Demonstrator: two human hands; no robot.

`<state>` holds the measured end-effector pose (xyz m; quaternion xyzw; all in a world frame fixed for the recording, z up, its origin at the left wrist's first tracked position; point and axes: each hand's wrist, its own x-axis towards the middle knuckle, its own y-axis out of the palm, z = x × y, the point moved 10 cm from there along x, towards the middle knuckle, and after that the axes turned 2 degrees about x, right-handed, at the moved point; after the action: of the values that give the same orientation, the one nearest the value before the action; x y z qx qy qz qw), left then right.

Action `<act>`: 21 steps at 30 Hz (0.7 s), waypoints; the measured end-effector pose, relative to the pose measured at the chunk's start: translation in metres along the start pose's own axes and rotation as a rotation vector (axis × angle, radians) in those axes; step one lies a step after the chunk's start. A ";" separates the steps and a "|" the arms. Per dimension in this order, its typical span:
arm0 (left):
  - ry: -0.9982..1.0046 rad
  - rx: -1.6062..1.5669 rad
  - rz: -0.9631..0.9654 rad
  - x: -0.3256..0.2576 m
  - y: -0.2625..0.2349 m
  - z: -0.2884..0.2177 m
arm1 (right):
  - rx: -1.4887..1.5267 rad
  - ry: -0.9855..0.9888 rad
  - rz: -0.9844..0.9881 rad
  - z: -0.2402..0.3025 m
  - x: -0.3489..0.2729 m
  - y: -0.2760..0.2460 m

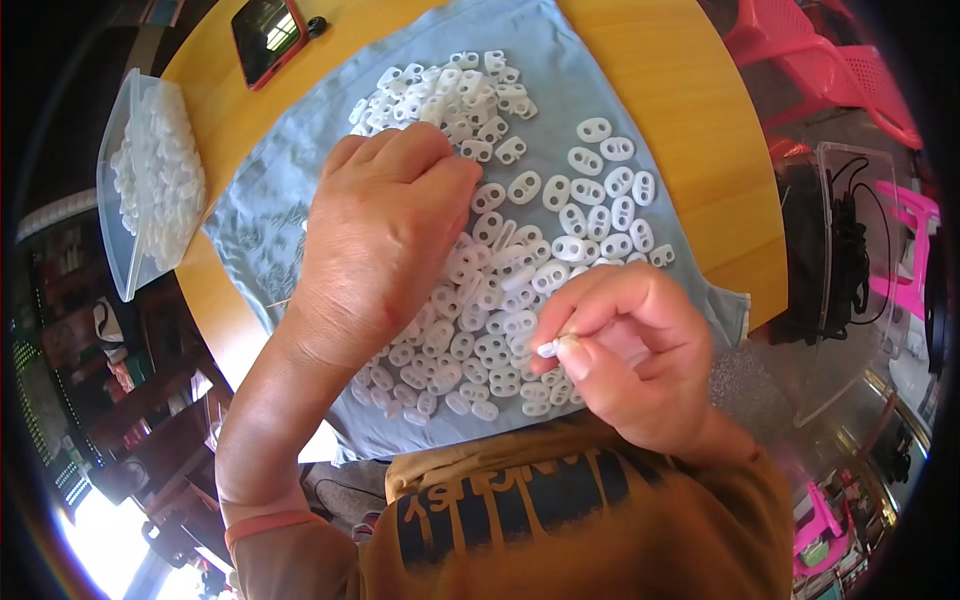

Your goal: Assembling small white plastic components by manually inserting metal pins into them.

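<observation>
My left hand point(385, 225) is over the light blue cloth point(560, 75), at the near edge of a heap of white two-holed plastic pieces point(460, 95). Its fingers curl downward, and the back of the hand hides whatever they grip. Held low at the right, my right hand point(640, 355) pinches a small white plastic piece point(547, 349) between thumb and fingertips. Between and below the hands spreads a larger pile of oval white two-holed pieces point(490, 350). More ovals point(600, 190) lie loosely spaced to the right.
Beneath the cloth is a round yellow wooden table point(690, 130). A phone point(268, 40) in a red case lies at its far left edge. A clear bag point(155, 180) of white pieces stands at the left. Pink plastic chairs point(830, 60) and a clear bin point(850, 280) with black cords are at the right.
</observation>
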<state>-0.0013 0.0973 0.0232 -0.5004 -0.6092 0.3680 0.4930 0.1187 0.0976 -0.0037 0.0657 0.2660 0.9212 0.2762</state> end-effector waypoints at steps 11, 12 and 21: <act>-0.302 -0.486 -0.074 -0.026 -0.031 0.011 | 0.097 0.040 -0.124 0.002 0.000 -0.002; -0.345 -0.585 -0.021 -0.037 -0.030 0.008 | 0.091 0.040 -0.113 0.004 0.000 0.001; -0.790 -1.746 -0.104 -0.123 0.008 -0.024 | 0.003 0.071 0.014 -0.004 -0.003 0.042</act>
<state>0.0256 -0.0222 -0.0067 -0.5032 -0.8122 -0.0959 -0.2791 0.1002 0.0643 0.0153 0.0350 0.2768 0.9244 0.2601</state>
